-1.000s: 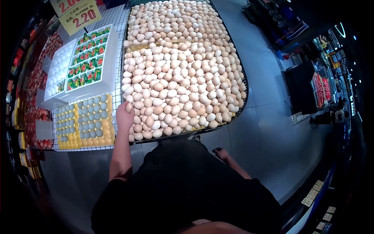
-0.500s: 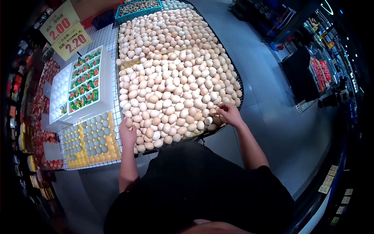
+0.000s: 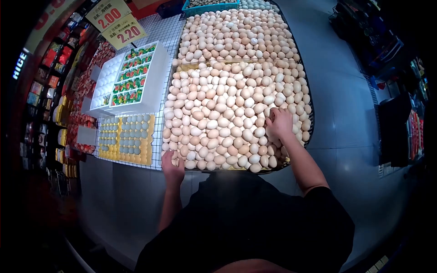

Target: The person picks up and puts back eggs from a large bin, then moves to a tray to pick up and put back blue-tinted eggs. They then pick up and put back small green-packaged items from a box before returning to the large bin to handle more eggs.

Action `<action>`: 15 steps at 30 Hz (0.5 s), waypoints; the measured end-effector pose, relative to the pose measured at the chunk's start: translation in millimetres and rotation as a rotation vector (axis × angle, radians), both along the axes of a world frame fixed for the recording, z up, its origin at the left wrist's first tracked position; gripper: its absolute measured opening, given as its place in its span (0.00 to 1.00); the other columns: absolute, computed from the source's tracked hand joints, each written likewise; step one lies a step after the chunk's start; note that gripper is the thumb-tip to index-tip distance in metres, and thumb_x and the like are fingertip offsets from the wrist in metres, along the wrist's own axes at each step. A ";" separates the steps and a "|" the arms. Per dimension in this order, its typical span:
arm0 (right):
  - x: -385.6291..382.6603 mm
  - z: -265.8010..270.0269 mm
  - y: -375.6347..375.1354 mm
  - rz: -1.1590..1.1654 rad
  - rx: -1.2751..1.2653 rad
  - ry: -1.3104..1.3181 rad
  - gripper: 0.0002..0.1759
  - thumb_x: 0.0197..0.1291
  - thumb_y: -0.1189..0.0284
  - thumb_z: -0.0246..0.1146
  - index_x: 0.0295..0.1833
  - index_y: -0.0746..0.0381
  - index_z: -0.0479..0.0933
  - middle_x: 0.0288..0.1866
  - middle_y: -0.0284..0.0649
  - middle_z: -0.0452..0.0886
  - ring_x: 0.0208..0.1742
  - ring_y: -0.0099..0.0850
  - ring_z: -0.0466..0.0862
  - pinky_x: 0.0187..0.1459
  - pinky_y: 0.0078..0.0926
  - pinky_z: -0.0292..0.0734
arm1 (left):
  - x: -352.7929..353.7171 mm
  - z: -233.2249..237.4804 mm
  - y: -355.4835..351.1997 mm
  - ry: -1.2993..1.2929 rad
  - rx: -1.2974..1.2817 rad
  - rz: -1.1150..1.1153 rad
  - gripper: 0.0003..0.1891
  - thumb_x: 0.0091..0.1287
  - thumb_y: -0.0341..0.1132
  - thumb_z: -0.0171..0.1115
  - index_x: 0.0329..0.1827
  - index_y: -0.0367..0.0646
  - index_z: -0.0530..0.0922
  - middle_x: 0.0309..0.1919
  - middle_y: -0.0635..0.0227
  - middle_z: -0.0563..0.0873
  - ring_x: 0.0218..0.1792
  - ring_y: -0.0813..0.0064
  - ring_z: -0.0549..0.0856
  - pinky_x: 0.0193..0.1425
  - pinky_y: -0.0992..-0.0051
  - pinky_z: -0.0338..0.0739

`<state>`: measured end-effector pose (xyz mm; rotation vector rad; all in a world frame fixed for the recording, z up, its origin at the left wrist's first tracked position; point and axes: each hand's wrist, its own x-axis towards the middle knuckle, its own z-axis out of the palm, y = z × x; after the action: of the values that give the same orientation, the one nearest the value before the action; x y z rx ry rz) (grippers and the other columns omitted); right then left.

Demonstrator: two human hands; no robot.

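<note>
A broad heap of pale brown and cream eggs fills a dark-rimmed display in front of me. At its front left corner is my left hand, fingers curled and thumb apart, around what looks like an egg. My right hand reaches over the right part of the heap. Its fingers bend down among the eggs, and the palm hides what they grip, if anything. Near the right wrist, a bit of yellow lining shows at the front edge.
Left of the heap, yellow trays of bluish eggs and a white foam box with green-and-red wrapped items stand on a white grid surface. Price signs rise behind them. A teal basket sits at the back. Grey floor runs along the right.
The view has swung, so the heap appears farther right. My right hand has moved inward from the front right edge over the eggs. My left hand has come back to the front left corner.
</note>
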<state>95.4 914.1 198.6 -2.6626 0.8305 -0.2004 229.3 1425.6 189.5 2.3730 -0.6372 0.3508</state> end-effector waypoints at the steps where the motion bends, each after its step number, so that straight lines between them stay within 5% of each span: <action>1: 0.3 -8.3 -5.7 0.032 -0.062 -0.069 0.21 0.61 0.56 0.80 0.54 0.55 0.87 0.51 0.42 0.88 0.60 0.46 0.84 0.67 0.51 0.76 | -14.6 6.2 -5.2 0.028 0.054 0.038 0.26 0.67 0.28 0.79 0.67 0.36 0.82 0.65 0.48 0.86 0.68 0.44 0.85 0.76 0.50 0.81; 6: 11.5 -6.7 -26.1 0.164 -0.104 -0.062 0.26 0.57 0.57 0.82 0.60 0.55 0.89 0.55 0.42 0.88 0.62 0.46 0.83 0.69 0.50 0.75 | -63.9 17.7 -30.2 0.011 0.035 0.078 0.29 0.65 0.27 0.81 0.70 0.44 0.80 0.64 0.51 0.87 0.67 0.44 0.86 0.74 0.52 0.82; 15: 16.7 -11.9 -45.5 0.250 -0.073 -0.120 0.23 0.57 0.58 0.79 0.56 0.57 0.91 0.52 0.43 0.91 0.60 0.45 0.86 0.73 0.50 0.75 | -102.8 28.4 -55.7 0.111 -0.017 0.163 0.26 0.66 0.28 0.81 0.67 0.44 0.83 0.60 0.56 0.89 0.63 0.48 0.88 0.71 0.53 0.83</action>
<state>112.1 868.7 186.6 -2.7587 0.4566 -0.3281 126.6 1369.8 217.9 2.4149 -0.3898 0.2910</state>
